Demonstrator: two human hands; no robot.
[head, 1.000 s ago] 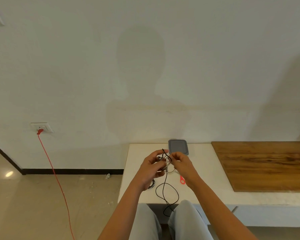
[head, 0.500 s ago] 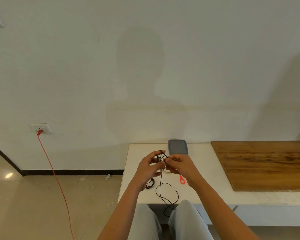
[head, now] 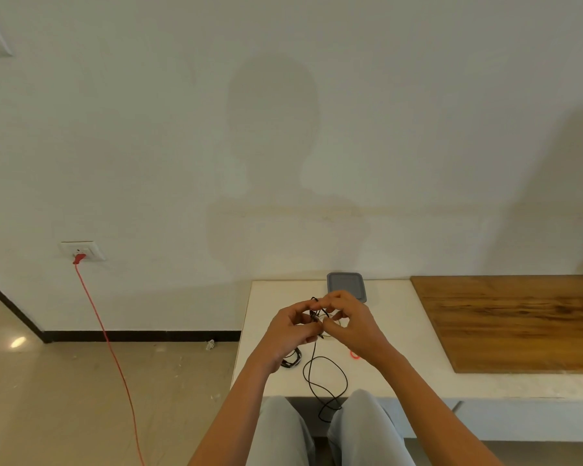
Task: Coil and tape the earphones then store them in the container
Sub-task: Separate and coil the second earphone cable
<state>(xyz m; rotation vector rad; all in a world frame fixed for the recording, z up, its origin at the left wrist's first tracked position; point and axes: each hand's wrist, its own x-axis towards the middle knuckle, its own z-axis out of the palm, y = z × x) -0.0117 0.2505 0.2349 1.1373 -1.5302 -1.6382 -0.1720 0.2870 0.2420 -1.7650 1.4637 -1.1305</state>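
Both your hands are together above the table (head: pixel 401 331). The left hand (head: pixel 292 326) and right hand (head: pixel 352 322) each pinch the earphones (head: pixel 305 371) at the start of a coil. Most of the cord is loose: it drops at 6 o'clock from your hands, loops on the table and hangs over the edge between your knees.

That tail is the likely trouble. It could catch on the edge or your legs as you wind and drag the loops out of your fingertips. With no tape on it, the coil may spring open if either pinch slackens.

The count:
- One set of earphones.
- One container (head: pixel 345 284) at 12 o'clock, lid apparently on.
- One small red object (head: pixel 354 354) at 5 o'clock.
- One black object (head: pixel 292 359) at 7 o'clock.

I cannot tell which of these is tape.
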